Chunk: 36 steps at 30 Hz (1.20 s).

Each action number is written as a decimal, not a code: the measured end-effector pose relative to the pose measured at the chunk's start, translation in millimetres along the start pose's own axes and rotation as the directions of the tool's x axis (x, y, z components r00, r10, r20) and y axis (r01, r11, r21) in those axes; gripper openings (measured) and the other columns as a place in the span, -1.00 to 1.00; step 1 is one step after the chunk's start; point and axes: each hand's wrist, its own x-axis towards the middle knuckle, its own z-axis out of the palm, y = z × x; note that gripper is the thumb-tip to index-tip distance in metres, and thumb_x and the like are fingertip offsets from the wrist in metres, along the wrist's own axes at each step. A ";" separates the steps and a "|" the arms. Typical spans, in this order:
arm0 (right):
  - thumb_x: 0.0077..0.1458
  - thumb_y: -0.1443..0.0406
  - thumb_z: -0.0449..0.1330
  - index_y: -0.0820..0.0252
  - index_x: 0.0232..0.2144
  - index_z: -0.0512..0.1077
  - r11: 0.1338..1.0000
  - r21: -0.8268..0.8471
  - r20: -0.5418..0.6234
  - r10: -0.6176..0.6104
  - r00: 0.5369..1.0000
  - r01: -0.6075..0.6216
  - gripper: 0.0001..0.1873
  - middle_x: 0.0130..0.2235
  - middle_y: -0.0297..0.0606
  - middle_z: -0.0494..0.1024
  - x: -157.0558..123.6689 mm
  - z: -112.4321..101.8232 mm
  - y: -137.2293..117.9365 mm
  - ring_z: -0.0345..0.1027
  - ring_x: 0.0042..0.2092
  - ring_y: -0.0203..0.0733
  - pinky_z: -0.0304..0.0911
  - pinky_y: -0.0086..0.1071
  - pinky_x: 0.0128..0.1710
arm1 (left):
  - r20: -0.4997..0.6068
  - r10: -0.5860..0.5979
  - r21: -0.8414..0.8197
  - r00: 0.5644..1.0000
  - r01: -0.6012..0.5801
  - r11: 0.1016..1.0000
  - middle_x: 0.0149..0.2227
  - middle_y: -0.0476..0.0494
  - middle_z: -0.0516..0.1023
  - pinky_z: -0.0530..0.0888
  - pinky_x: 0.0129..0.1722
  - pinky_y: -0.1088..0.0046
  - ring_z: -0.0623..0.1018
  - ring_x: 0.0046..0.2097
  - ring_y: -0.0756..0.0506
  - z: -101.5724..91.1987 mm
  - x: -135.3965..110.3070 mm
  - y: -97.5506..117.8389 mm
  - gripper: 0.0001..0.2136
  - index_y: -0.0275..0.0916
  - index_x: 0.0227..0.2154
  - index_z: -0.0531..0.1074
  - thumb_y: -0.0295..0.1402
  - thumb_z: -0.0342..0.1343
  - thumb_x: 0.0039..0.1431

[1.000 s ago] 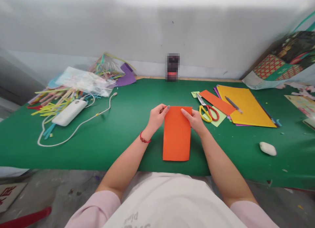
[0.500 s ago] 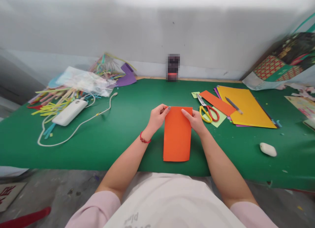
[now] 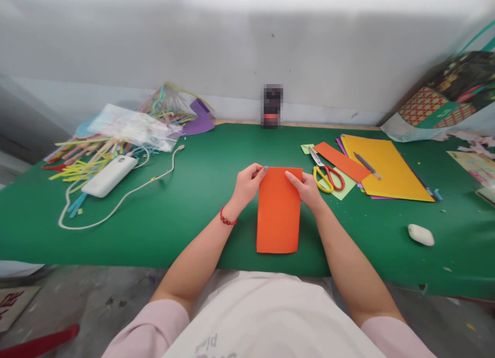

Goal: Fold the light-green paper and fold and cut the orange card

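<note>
A folded sheet of orange paper (image 3: 279,213) is held upright over the front middle of the green table. My left hand (image 3: 247,184) pinches its upper left corner, thumb on the near face. At the upper right corner my right hand (image 3: 307,188) grips it the same way. The fingers behind the paper are hidden. Just right of my right hand lie scissors (image 3: 324,177) with one yellow and one red handle, resting partly on a light green paper piece (image 3: 345,186). An orange paper strip (image 3: 340,161) lies beside them.
Yellow paper sheets (image 3: 394,169) with a pen (image 3: 367,165) on top lie to the right, a white case (image 3: 421,234) nearer me. At left are a white power bank (image 3: 109,176) with its cable and a heap of colourful paper strips (image 3: 81,162). A patterned bag (image 3: 429,110) stands back right.
</note>
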 end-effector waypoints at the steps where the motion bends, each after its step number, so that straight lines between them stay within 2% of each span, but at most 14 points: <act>1: -0.17 -0.07 0.27 0.19 -0.49 0.51 1.000 -0.007 0.000 -0.002 1.000 0.002 -0.57 -0.39 -0.19 0.61 0.1 0.0 0.0 0.51 -0.34 -0.05 0.42 -0.29 -0.44 | -0.004 0.007 -0.003 1.000 -0.007 1.000 -0.65 0.08 0.16 0.09 -0.62 0.50 0.14 -0.60 0.06 0.2 -0.1 -0.1 -0.61 -0.22 -0.58 0.27 0.03 0.03 0.09; 13: -0.20 -0.07 0.28 0.21 -0.50 0.50 1.000 -0.008 -0.018 0.004 1.000 -0.004 -0.55 -0.42 -0.21 0.59 -0.4 1.2 0.1 0.47 -0.39 -0.10 0.38 -0.33 -0.49 | -0.015 0.025 -0.011 1.000 -0.026 1.000 -0.65 0.08 0.14 0.06 -0.62 0.50 0.12 -0.60 0.07 0.7 -0.9 0.7 -0.60 -0.21 -0.59 0.25 0.03 0.02 0.09; 19: -0.13 -0.10 0.22 0.17 -0.51 0.46 0.996 -0.049 0.002 -0.076 0.997 0.076 -0.56 -0.51 -0.34 0.48 1.5 -3.4 -1.5 0.35 -0.47 -0.26 0.27 -0.43 -0.52 | 0.012 0.043 0.000 0.999 -0.043 0.999 -0.65 0.09 0.09 0.03 -0.62 0.49 0.09 -0.60 0.07 1.6 -0.1 -1.8 -0.59 -0.21 -0.60 0.23 0.04 0.02 0.08; 23: -0.09 -0.10 0.20 0.14 -0.54 0.45 0.996 -0.058 0.027 -0.065 0.998 0.067 -0.57 -0.57 -0.36 0.41 1.2 -5.1 -2.3 0.28 -0.54 -0.27 0.18 -0.42 -0.59 | 0.028 0.055 0.009 0.998 -0.055 0.998 -0.66 0.09 0.09 0.03 -0.62 0.49 0.09 -0.60 0.07 1.6 0.3 -2.3 -0.60 -0.21 -0.61 0.22 0.02 0.02 0.09; 27: -0.06 -0.15 0.14 0.14 -0.45 0.52 0.998 -0.067 0.054 -0.013 0.998 0.017 -0.50 -0.69 -0.40 0.29 0.3 -3.2 -1.1 0.11 -0.67 -0.33 0.04 -0.42 -0.71 | 0.022 0.039 -0.001 0.999 -0.039 0.999 -0.66 0.09 0.09 0.04 -0.62 0.49 0.08 -0.60 0.07 0.3 0.6 -0.7 -0.61 -0.21 -0.61 0.22 0.00 0.03 0.09; 30: -0.09 -0.20 0.12 0.15 -0.35 0.55 0.997 -0.079 0.031 -0.003 1.000 0.005 -0.41 -0.67 -0.39 0.32 -0.5 -2.1 -1.5 0.03 -0.71 -0.38 -0.07 -0.44 -0.77 | 0.020 0.032 -0.022 0.999 -0.031 0.999 -0.65 0.09 0.09 0.04 -0.61 0.48 0.08 -0.60 0.07 -0.2 1.0 -0.1 -0.61 -0.21 -0.62 0.22 -0.01 0.05 0.08; 36: -0.05 -0.28 -0.03 0.19 -0.26 0.55 0.996 -0.084 0.036 0.000 0.999 0.004 -0.25 -0.74 -0.41 0.20 -1.0 -3.5 -1.0 -0.04 -0.75 -0.36 -0.10 -0.40 -0.79 | 0.030 0.010 -0.071 1.000 -0.008 0.997 -0.64 0.07 0.12 0.05 -0.61 0.49 0.11 -0.59 0.06 0.2 2.2 -1.7 -0.61 -0.22 -0.63 0.24 0.00 0.07 0.06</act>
